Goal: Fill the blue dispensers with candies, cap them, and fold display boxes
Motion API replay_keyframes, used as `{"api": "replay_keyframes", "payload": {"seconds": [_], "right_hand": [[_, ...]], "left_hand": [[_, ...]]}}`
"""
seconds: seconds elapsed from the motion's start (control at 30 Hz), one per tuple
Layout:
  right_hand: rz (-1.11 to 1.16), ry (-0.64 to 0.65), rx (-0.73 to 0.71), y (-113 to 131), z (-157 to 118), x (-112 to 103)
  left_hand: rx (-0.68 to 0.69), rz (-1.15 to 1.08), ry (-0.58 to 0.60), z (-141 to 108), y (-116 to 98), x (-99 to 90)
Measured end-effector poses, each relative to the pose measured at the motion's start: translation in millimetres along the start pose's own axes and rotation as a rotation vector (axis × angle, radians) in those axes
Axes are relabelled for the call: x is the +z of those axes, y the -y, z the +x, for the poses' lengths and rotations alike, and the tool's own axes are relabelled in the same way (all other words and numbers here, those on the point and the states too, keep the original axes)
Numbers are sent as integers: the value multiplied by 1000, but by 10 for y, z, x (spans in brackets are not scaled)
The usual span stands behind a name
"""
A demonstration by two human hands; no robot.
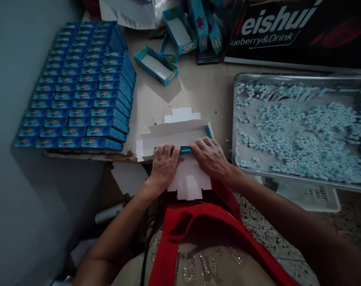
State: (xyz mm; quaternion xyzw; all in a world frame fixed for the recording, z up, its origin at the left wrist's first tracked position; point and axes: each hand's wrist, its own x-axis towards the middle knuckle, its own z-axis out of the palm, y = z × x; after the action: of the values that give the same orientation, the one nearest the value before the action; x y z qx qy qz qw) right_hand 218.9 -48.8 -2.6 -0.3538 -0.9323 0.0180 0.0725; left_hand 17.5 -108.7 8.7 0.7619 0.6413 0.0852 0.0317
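A partly folded cardboard box [176,134], white inside with a blue outer side, lies at the table's front edge. One flap hangs over the edge toward the red apron. My left hand [165,165] has its fingers curled over the box's near wall, left of centre. On the same wall, farther right, the fingers of my right hand [209,158] are bent over and pressed together. A strip of blue shows between the two hands. Both thumbs are mostly hidden. The box's left end flaps lie spread out, while a blue end wall stands at its right.
Stacked blue boxes [79,87] fill the table's left side. A metal tray [234,119] of pale blue candies stands at the right. Open blue trays [156,65] and a black carton [299,35] are at the back.
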Motion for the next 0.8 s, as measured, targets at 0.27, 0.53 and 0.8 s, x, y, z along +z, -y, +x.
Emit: {"api": "replay_keyframes", "payload": {"seconds": [0.27,0.53,0.8], "right_hand": [[18,253,75,26,235,-83],[285,455,-85,-181,203,-438],[251,-10,-266,-802,243,-784]], "left_hand": [[-90,113,126,91,10,67],[187,-120,416,326,370,-254],[534,-247,325,853,531,-453]]}}
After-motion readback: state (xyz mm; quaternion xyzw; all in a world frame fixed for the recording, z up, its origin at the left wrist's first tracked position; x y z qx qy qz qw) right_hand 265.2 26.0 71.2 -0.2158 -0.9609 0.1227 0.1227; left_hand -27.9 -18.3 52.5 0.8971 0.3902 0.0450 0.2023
